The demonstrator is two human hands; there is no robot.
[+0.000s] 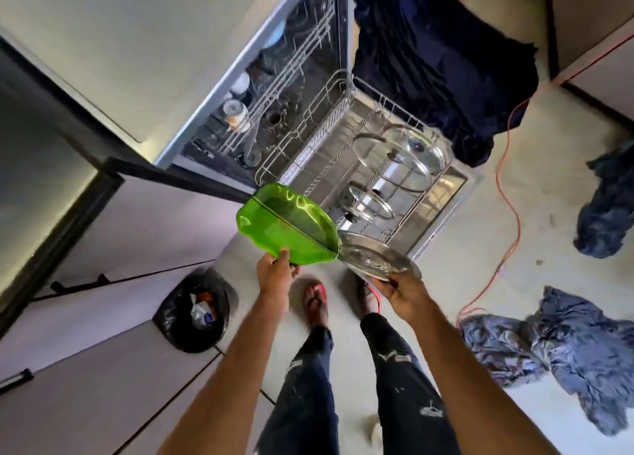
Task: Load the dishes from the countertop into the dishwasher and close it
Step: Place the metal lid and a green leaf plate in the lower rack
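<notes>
Head view: the left hand (276, 269) pinches the green plate (288, 221) at its near rim, fingers hidden beneath. The right hand (404, 293) grips a silvery plate (374, 255) just beside it, its left edge covered by the green one. Beyond both grips, the rack (308, 125) holds glass lids (408, 152).

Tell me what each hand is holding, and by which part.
The left hand pinches the green plate at the rim nearest the person. The right hand grips the steel plate, also by its near edge.
</notes>
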